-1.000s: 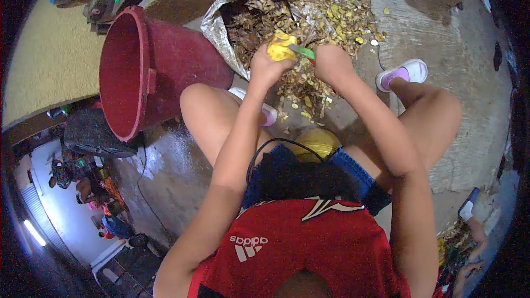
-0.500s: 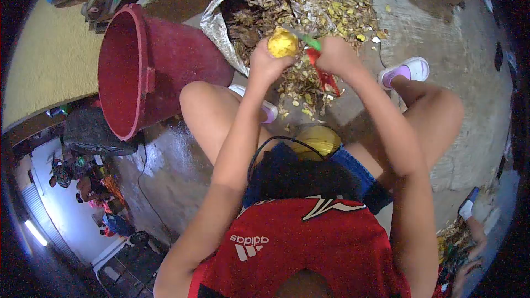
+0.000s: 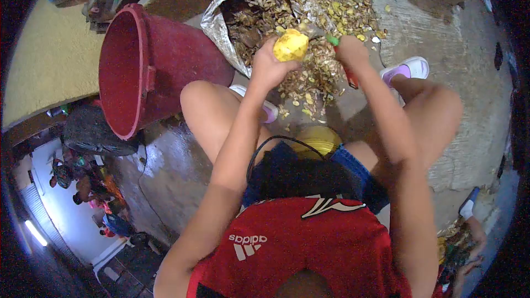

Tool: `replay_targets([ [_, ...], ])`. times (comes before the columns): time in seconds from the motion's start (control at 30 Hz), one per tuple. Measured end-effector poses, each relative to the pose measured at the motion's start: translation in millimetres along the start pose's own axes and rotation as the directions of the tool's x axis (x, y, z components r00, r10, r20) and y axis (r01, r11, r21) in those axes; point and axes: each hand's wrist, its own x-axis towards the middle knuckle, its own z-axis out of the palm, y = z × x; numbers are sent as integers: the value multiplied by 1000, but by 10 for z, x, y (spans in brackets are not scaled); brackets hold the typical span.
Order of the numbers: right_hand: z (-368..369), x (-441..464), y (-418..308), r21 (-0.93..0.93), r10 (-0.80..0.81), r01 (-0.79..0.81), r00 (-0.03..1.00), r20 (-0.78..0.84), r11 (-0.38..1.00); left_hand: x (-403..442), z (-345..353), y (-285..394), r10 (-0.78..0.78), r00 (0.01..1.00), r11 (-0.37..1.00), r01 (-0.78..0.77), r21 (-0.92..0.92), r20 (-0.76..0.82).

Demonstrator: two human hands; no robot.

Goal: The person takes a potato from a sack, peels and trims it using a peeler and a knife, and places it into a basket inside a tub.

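My left hand point(image 3: 268, 69) is wrapped round a rounded yellow fruit or tuber point(image 3: 290, 46), whose bare surface faces up. I cannot make out its exact kind. Just to its right, my right hand point(image 3: 352, 53) grips a knife point(image 3: 332, 40) with green at the blade end of its handle. Something red point(image 3: 351, 77) sticks out below that fist; whether it belongs to the handle is unclear. The grey blade is blurred and points toward the yellow piece, seemingly a little apart from it. Brown and yellow peelings point(image 3: 309, 91) lie on the floor beneath both hands.
An open white sack point(image 3: 212, 19) with brown scraps lies ahead. A large maroon bin point(image 3: 182, 49) rests tilted at left. Between my legs is a yellow rounded object point(image 3: 314, 140). A tyre point(image 3: 94, 129) and people point(image 3: 105, 209) are at far left; another person's limb point(image 3: 476, 237) shows lower right.
My right hand with the knife has moved right, away from the yellow piece. My left hand has shifted slightly right, and the yellow piece has turned in it.
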Motion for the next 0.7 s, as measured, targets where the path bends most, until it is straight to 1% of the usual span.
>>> replay_targets([
  [0.07, -44, 61, 99, 48, 62, -66, 994, 85, 997, 24, -4, -92, 27, 999, 998, -25, 51, -33],
  [0.1, -115, 52, 43, 59, 16, -22, 994, 108, 998, 35, 1, -121, 37, 998, 997, -33, 69, -57],
  [0.17, -236, -7, -212, 89, -84, 70, 984, 154, 994, -3, -19, 2, 51, 994, 984, -33, 174, -98],
  [0.2, -173, -42, -278, 133, -191, 176, 975, 115, 975, -9, -28, 49, 63, 991, 973, -35, 230, -116],
  [0.3, -368, -357, -634, 226, -203, 167, 968, 147, 960, 37, -4, -9, 43, 994, 982, -23, 185, -103],
  [0.4, -381, -501, -759, 118, -201, 180, 959, 200, 977, 39, 12, -71, 104, 984, 955, -58, 290, -146],
  [0.5, -291, -480, -750, 57, -231, 225, 960, 157, 973, 49, 8, -103, 76, 987, 936, -21, 351, -144],
  [0.6, -263, -366, -662, 37, -133, 130, 985, 107, 991, 24, -21, -42, 89, 994, 918, -55, 392, -68],
  [0.67, -116, -132, -286, 7, -45, 45, 998, 32, 999, -24, 4, -10, 107, 991, 906, -64, 417, -80],
  [0.7, -143, -66, -225, -4, 1, -1, 1000, -9, 1000, -23, 11, 1, 119, 989, 899, -72, 432, -84],
])
